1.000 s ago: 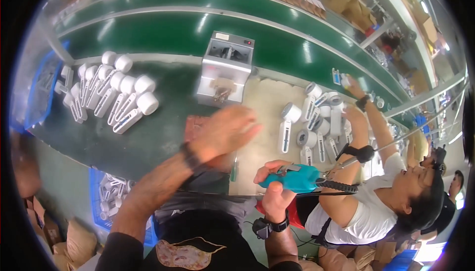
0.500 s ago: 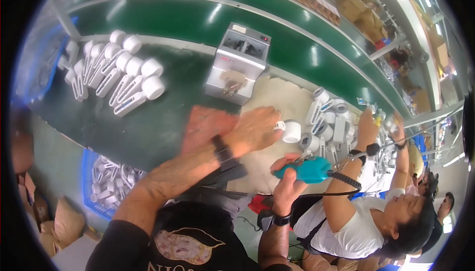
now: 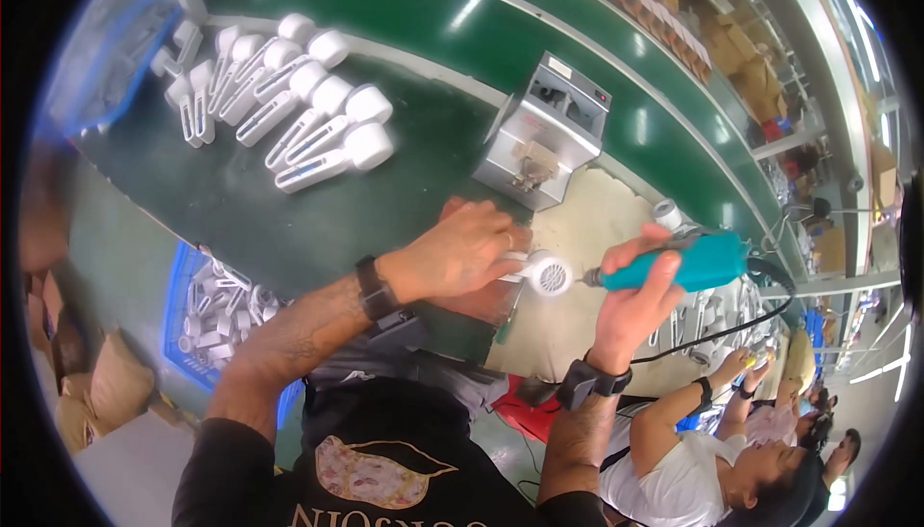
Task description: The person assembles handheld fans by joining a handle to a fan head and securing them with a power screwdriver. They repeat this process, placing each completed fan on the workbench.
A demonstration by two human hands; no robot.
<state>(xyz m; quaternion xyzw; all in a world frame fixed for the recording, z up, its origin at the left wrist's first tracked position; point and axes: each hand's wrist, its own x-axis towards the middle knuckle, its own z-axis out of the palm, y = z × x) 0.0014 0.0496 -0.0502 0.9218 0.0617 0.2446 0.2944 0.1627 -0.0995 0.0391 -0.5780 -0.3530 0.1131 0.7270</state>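
My left hand (image 3: 464, 250) is closed around the handle of a white handheld device with a round grille head (image 3: 551, 277); the grille faces up and most of the handle is hidden by my fingers. In my right hand (image 3: 639, 296) is a teal electric screwdriver (image 3: 714, 263), its fingers wrapped round the body. The screwdriver lies nearly level, its tip pointing left toward the grille head with a small gap visible between them. A reddish pad (image 3: 478, 307) lies beneath my left hand.
Beyond my hands stands a grey screw feeder (image 3: 525, 132). White devices (image 3: 332, 94) are grouped at the table's far left. A blue basket (image 3: 176, 354) of similar parts sits below left. More white devices (image 3: 710, 313) lie right, near a co-worker (image 3: 674, 455). A black cord (image 3: 707, 337) trails from the screwdriver.
My view has shifted right. My left hand has drawn the white device over by the reddish pad, its grille now showing. The screwdriver has been raised and turned so its tip faces the device.
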